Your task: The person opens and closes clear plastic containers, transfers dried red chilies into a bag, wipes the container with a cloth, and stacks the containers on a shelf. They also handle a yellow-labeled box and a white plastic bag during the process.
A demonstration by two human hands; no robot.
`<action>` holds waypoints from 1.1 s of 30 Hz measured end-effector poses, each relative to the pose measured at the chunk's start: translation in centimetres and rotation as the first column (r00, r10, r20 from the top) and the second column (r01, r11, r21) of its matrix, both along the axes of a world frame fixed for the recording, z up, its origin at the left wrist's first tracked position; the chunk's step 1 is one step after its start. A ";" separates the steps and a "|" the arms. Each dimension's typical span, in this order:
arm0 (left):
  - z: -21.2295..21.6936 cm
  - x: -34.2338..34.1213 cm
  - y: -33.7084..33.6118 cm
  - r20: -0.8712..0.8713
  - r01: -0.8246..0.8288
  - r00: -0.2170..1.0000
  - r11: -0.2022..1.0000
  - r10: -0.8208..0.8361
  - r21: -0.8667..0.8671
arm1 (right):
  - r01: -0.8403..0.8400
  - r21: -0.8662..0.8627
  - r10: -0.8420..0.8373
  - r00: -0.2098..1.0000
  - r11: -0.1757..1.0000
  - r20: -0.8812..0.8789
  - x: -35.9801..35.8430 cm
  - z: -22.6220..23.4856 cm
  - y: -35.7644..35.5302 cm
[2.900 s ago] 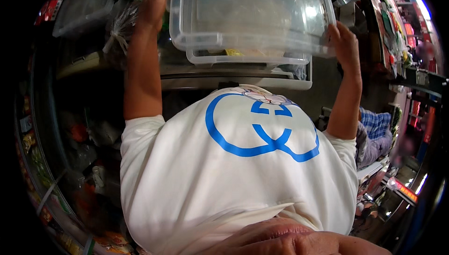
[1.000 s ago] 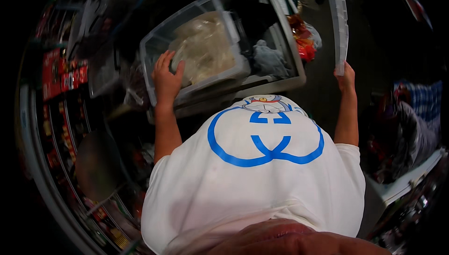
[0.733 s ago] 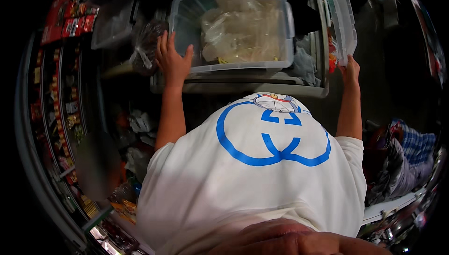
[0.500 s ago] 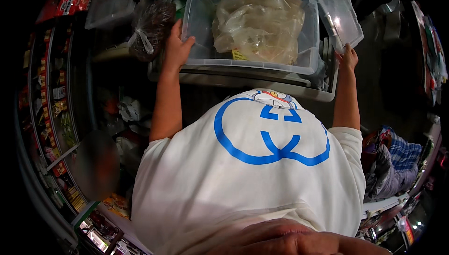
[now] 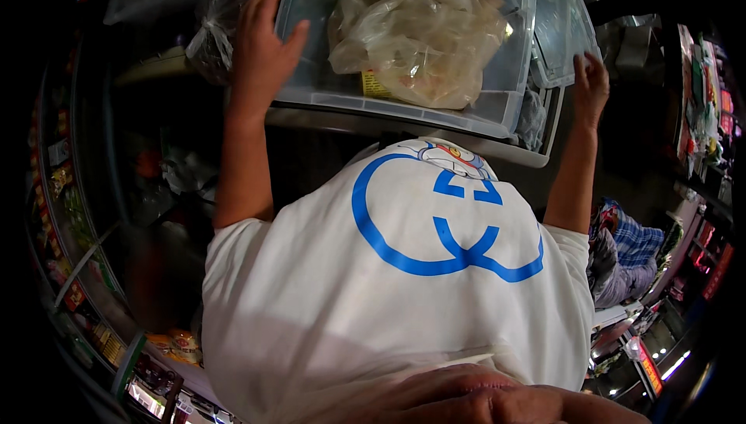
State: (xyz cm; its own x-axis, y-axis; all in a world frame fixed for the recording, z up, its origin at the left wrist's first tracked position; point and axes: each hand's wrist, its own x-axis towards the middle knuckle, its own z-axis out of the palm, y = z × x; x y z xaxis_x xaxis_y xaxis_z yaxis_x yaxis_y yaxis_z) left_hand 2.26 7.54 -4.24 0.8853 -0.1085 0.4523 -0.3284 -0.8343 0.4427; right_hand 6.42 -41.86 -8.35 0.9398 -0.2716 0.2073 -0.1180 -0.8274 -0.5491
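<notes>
A clear plastic storage bin (image 5: 318,99) stands in front of me, with crumpled translucent plastic bags (image 5: 420,35) and a yellow printed label inside it. My left hand (image 5: 268,47) is open at the bin's left wall, its fingers stretched and thumb apart. Whether it touches the wall I cannot tell. Along the bin's right side leans a clear plastic lid (image 5: 561,27). Close to the lid's lower right corner is my right hand (image 5: 592,91), its fingers loosely bent and slightly apart, seemingly with nothing in them.
A knotted clear bag with dark contents (image 5: 211,47) lies left of the bin. Under the bin is a grey-rimmed surface (image 5: 536,156). Shelves of packaged goods (image 5: 66,183) run along the left. Blue checked cloth (image 5: 636,237) lies at the right.
My right hand has come off the lid's corner and moved slightly right. The left hand's fingers have spread and reach farther up the bin's side. The view has shifted.
</notes>
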 end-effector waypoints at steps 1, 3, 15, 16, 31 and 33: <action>0.8 0.2 -0.8 0.016 0.047 0.999 0.997 -0.049 0.062 | -0.110 0.262 0.107 0.994 0.959 0.025 0.2 3.3 3.3; 1.7 0.5 -2.1 0.023 0.033 0.999 0.987 -0.037 0.159 | -0.431 -0.017 0.431 0.899 0.902 0.076 0.4 7.1 9.6; -3.6 -1.0 1.5 -0.138 -0.103 0.988 0.965 0.071 -0.243 | -0.755 -0.252 0.704 0.655 0.605 -0.275 6.3 0.4 17.9; -3.7 -1.2 1.4 -0.153 -0.113 0.986 0.947 0.069 -0.300 | -0.766 -0.137 0.744 0.642 0.628 -0.185 7.3 1.0 16.8; -4.0 -0.4 1.0 -0.010 -0.063 0.998 0.984 0.062 -0.166 | -0.475 0.757 0.502 0.835 0.448 0.226 12.4 18.1 5.6; -3.3 -0.2 0.9 0.029 -0.040 0.999 0.991 0.044 -0.127 | -0.509 0.741 0.503 0.822 0.439 0.267 12.6 19.8 4.9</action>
State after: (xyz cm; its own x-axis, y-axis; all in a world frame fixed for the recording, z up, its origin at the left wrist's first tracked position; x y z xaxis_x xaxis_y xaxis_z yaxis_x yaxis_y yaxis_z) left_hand 2.04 8.48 -7.54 0.8730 -0.0115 0.4876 -0.3096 -0.7855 0.5358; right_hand 19.00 -36.96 11.49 0.9638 0.1990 0.1776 0.1838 -0.0132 -0.9829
